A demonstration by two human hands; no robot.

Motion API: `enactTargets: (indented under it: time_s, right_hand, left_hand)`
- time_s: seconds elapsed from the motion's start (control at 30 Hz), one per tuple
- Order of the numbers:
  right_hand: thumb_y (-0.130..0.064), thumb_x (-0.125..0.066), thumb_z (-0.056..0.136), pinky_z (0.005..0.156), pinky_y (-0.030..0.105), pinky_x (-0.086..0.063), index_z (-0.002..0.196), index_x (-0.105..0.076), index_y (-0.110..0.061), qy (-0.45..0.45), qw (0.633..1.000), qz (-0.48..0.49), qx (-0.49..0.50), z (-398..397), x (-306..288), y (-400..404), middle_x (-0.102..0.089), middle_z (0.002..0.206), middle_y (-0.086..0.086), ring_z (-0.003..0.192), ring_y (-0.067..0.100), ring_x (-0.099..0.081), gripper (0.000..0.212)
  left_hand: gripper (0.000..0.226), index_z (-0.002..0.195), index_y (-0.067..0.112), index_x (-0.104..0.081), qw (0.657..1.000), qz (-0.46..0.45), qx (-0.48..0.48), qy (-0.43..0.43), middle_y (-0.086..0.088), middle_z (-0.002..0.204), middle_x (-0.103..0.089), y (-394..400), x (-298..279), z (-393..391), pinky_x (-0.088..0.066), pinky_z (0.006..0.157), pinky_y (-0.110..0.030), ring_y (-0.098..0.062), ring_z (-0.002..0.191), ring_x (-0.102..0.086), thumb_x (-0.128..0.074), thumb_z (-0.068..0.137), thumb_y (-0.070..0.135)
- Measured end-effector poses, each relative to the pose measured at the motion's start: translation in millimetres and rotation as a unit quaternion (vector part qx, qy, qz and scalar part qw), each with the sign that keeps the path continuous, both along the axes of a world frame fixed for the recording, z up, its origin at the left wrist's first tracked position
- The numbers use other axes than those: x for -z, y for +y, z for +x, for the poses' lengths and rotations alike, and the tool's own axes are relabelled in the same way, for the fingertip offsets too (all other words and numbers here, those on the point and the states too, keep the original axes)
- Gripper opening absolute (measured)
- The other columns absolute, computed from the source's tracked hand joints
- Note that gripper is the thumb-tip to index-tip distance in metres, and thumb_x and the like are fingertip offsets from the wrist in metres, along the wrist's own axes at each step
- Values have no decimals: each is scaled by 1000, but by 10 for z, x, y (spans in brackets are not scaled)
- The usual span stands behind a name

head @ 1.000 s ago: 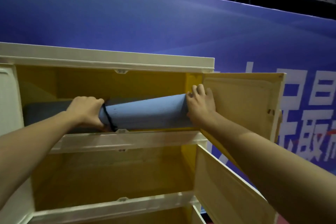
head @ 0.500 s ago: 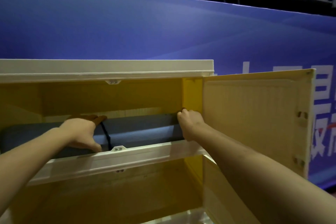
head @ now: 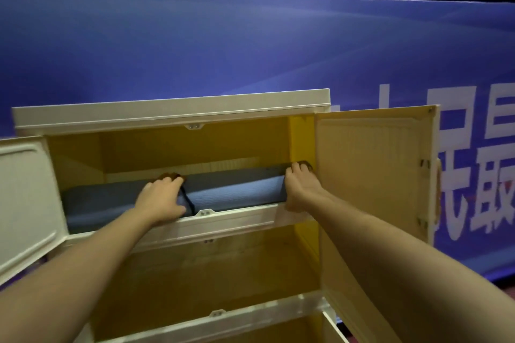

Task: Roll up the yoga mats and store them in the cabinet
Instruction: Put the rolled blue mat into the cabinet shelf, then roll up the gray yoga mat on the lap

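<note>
A rolled grey-blue yoga mat point(head: 237, 192) lies lengthwise on the top shelf of the cream cabinet point(head: 172, 108), a black strap point(head: 187, 199) tied round its middle. My left hand point(head: 161, 199) lies over the mat just left of the strap, fingers curved across its top and thumb low at its front. At the mat's right end, by the cabinet's side wall, my right hand point(head: 296, 186) holds the end with fingers hooked over its top edge. The mat's left part is dim inside the shelf.
Both top doors stand open, the left door point(head: 25, 203) and the right door point(head: 373, 175). The shelf below point(head: 206, 281) shows its yellow inside, with a lower door point(head: 333, 326) also open. A blue banner wall point(head: 250, 44) stands behind.
The mat has gone from tilted, with its right end sticking out, to lying inside the shelf. My right hand shifted from pushing its end to holding the top edge. The view rose and pulled back.
</note>
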State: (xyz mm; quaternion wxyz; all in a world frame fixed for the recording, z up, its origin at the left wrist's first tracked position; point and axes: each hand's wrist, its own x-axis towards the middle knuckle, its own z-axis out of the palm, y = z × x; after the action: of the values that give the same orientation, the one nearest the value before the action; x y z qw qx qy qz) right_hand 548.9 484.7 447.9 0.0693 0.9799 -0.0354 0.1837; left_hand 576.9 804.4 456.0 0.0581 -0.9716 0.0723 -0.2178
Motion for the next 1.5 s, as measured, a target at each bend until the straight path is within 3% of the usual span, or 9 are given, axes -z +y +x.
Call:
enactTargets:
  time_s: [0.17,0.33,0.5,0.63,0.83,1.0,1.23,1.4,1.5]
  right_hand:
    - [-30,-61,88,75,37,-47,91,-58,-23,-152,944,219,-195,-921,463,381,-63,97,1,95,26,-60,8]
    - [-37,-52,81,67,36,-46,89,-57,-21,-5,936,261,-235,-2344,1622,553,-72,87,3,82,28,-66,19]
    - [-38,-58,81,61,31,-34,70,-49,-24,58,925,374,-43,-3471,2644,-360,-69,80,4,74,23,-58,20]
    - [-38,-58,78,67,36,-49,78,-63,-16,173,900,379,129,-4250,3298,-1466,-70,81,5,81,29,-65,23]
    - [-35,-62,85,79,38,-56,88,-72,-8,169,815,417,365,-5954,3798,-2786,-73,92,10,91,27,-67,28]
    - [-29,-64,88,77,38,-56,91,-72,-1,96,715,465,514,-7226,3963,-3317,-73,93,17,92,33,-69,30]
    - [-25,-58,82,68,31,-45,73,-55,-9,-4,598,518,611,-7268,4717,-3395,-62,81,16,78,34,-62,18]
    - [-33,-58,82,77,34,-51,95,-66,-11,132,600,548,568,-6720,5478,-3463,-69,107,14,98,34,-67,27]
    - [-34,-63,84,89,38,-53,108,-63,-14,249,622,502,546,-6624,5768,-3745,-66,120,11,110,33,-65,32]
  left_hand:
    - [27,107,21,-69,957,-174,194,-125,0,111,-68,-523,637,-826,-51,92,-42,-25,108,-64,-66,85,36]
    - [26,107,21,-68,931,-159,247,214,0,112,-71,-1247,1695,-1968,-52,91,-34,-21,108,-67,-70,82,24]
    - [38,102,23,-67,872,42,376,310,2,112,-68,-2122,2605,-2640,-51,86,-40,-24,108,-64,-48,80,47]
    - [33,104,23,-74,796,86,469,373,1,107,-74,-3091,3053,-3287,-54,87,-37,-22,103,-67,-60,87,47]
    - [33,112,23,-70,678,197,597,381,-5,118,-71,-4596,3472,-4407,-56,89,-41,-32,109,-66,-61,91,47]
    - [38,117,23,-68,626,243,640,372,-6,124,-68,-5376,3924,-5217,-54,92,-42,-33,115,-63,-56,92,49]
    - [37,118,14,-64,624,296,603,399,-13,130,-64,-5666,4971,-5390,-50,94,-42,-37,119,-60,-58,96,43]
    - [27,108,20,-68,636,153,544,526,-3,111,-73,-6100,5439,-5215,-53,89,-36,-25,105,-68,-69,89,39]
    - [36,121,19,-62,690,144,529,472,-3,124,-66,-6388,5781,-5058,-50,96,-37,-27,117,-62,-66,91,38]
